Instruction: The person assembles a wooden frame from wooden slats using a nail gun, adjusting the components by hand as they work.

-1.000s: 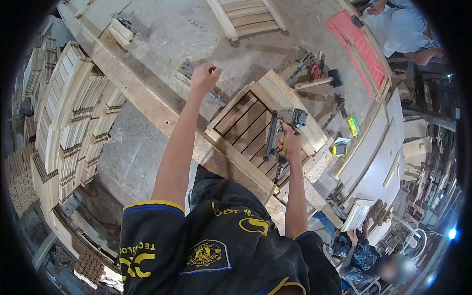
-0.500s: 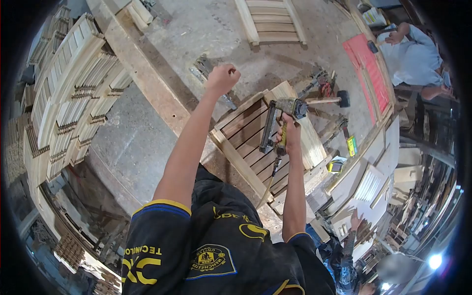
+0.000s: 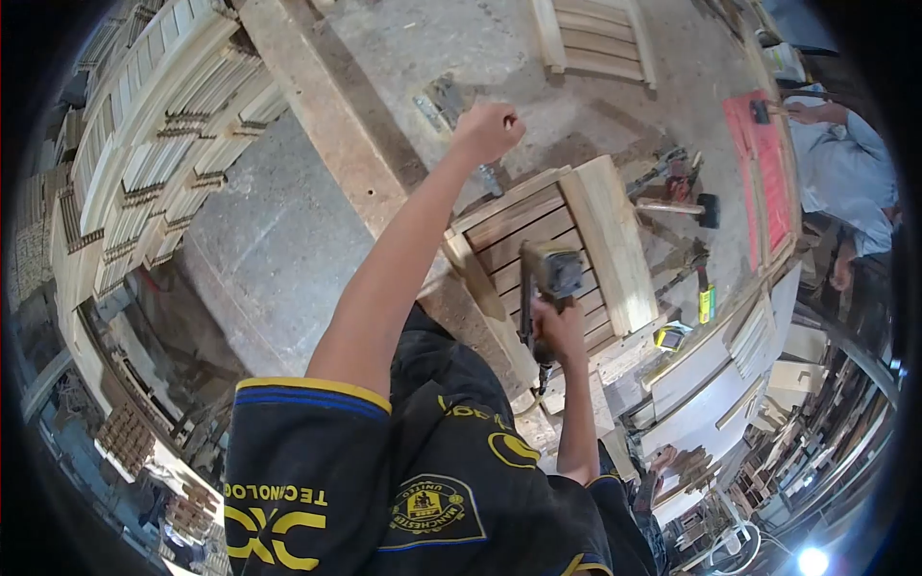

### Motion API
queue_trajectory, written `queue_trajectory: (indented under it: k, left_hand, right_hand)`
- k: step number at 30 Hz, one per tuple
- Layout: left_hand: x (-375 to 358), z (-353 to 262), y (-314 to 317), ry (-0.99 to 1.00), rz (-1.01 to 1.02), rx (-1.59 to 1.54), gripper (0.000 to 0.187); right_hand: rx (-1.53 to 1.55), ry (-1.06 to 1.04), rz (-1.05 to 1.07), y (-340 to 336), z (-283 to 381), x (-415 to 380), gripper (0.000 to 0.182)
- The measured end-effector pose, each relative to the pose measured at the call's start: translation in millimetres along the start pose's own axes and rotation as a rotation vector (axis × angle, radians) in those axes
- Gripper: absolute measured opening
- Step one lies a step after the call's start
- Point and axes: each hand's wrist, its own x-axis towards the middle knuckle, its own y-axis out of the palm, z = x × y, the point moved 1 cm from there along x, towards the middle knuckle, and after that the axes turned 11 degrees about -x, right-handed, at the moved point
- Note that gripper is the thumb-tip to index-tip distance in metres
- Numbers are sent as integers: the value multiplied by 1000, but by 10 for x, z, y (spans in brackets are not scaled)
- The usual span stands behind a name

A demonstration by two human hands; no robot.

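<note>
The nail gun (image 3: pixel 555 270) has moved nearer the body, over the slats of the wooden frame (image 3: pixel 615 245) on the desk (image 3: pixel 394 43). The right hand (image 3: pixel 561 331) is wrapped around its grip. It looks heavy and hard, so the grip is best to hold. The left hand (image 3: pixel 488 132) is curled closed.

black jersey (image 3: pixel 552 514), yellow lettering (image 3: pixel 276 536), crest (image 3: pixel 435 512), yellow-and-blue sleeve trim (image 3: pixel 312 394)
</note>
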Motion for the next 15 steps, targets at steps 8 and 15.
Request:
queue_trajectory:
  k: [8,15]
  left_hand:
    - [25,-46,-42,-6,62,43,24]
    - [6,-61,-34,43,37,-20,25]
  right_hand:
    - [-362,-246,124,711,645,-125,43]
    - [-393,-235,89,747,739,-156,53]
